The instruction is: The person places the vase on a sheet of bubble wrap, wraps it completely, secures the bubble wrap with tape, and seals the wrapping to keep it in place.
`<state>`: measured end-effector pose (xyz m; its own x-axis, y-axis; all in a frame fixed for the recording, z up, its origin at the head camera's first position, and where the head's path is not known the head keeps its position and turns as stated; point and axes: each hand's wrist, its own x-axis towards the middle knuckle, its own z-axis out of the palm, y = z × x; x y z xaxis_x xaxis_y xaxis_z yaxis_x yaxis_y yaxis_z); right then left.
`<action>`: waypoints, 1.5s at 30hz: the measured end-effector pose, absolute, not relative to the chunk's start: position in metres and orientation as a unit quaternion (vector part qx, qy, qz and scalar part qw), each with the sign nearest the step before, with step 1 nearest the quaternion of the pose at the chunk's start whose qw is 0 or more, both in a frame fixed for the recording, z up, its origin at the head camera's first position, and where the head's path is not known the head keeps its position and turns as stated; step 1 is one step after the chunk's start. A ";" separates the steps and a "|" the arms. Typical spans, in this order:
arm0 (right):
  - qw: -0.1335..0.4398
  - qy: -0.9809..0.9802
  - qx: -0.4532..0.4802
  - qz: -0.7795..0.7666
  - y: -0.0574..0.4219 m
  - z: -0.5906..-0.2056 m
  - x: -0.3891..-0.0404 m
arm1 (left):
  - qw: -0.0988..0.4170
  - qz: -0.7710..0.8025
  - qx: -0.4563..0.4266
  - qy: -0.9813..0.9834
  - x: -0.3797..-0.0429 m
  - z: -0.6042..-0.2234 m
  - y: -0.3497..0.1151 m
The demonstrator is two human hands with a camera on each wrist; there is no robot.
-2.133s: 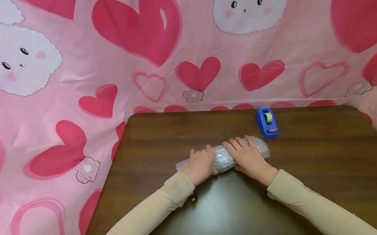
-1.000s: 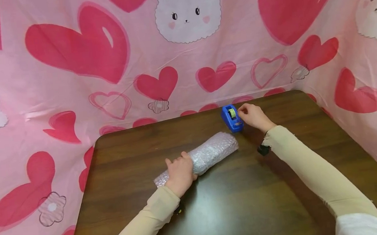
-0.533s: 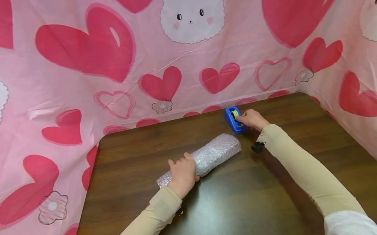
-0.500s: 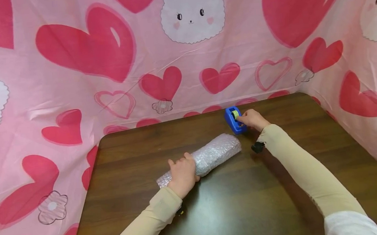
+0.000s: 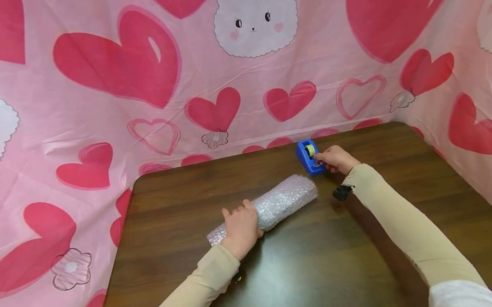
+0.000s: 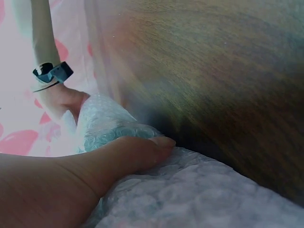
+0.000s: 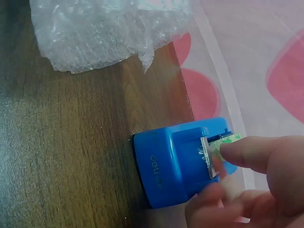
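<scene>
A cylinder-like bundle of bubble wrap (image 5: 286, 199) lies slanted across the table. My left hand (image 5: 240, 225) grips its left part, the thumb along the near side in the left wrist view. Past its right end stands a blue tape dispenser (image 5: 302, 158) with a small roll of tape. My right hand (image 5: 338, 159) is at the dispenser's front. In the right wrist view, its thumb and finger pinch the tape's end (image 7: 231, 138) beside the cutter. The curled lower fingers are blurred there. What is inside the bubble wrap is hidden beneath the layers.
The dark wooden table (image 5: 179, 192) has rounded far corners. A pink cloth (image 5: 205, 75) with hearts and bunny faces hangs behind it and along both sides. A black wrist camera (image 5: 342, 192) hangs under my right wrist.
My right hand has left the bubble-wrapped bundle and gone to the dispenser, then closed in on its tape. My left hand has kept its grip on the bundle. The head view has swung right.
</scene>
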<state>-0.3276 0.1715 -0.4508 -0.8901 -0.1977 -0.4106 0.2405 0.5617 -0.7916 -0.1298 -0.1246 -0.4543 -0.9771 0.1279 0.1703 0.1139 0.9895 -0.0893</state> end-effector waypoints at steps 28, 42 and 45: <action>0.238 0.654 0.108 -0.710 0.160 -0.452 -0.298 | 0.126 0.052 -0.071 -0.988 -0.128 -0.458 -0.125; 0.138 0.560 -0.012 -0.817 0.161 -0.479 -0.259 | 0.113 0.043 -0.074 -0.990 -0.128 -0.455 -0.129; 0.081 0.666 -0.057 -0.739 0.162 -0.482 -0.255 | 0.104 0.033 -0.071 -0.991 -0.127 -0.455 -0.129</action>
<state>-0.2554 0.1624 -0.4824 -0.9804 -0.1954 -0.0241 0.0442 -0.0988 -0.9941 -0.1269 -0.1288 -0.4549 -0.9682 0.1473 0.2024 0.1336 0.9878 -0.0798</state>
